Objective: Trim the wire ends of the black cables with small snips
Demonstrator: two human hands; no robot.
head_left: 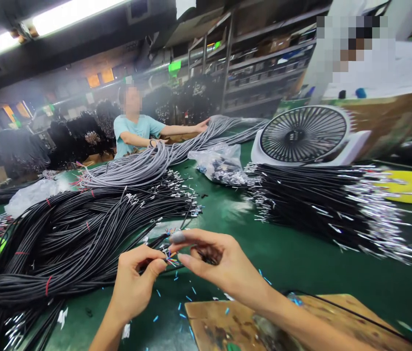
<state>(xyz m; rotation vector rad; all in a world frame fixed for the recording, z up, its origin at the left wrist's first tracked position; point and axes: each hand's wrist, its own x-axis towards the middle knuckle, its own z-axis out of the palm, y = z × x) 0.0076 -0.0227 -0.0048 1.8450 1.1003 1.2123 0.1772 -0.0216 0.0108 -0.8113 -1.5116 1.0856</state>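
My left hand (136,278) pinches the end of a cable between thumb and forefinger. Thin coloured wires (171,259) fan out from its tip toward the right. Close beside them is my right hand (224,263), its thumb and forefinger apart on either side of the wires, with a grey cover on one fingertip. Something dark shows by its curled fingers; I cannot make out whether it is held. Left of my hands lies a large bundle of black cables (81,229), tied with red bands. Small blue offcuts (179,306) are scattered below on the green table (289,263).
Another bundle of black cables (301,200) with silvery ends lies right, before a fan (297,136). A plastic bag (218,163) sits mid-table. A stained board (224,324) lies near me. Across the table, a person (136,129) handles grey cables (128,168).
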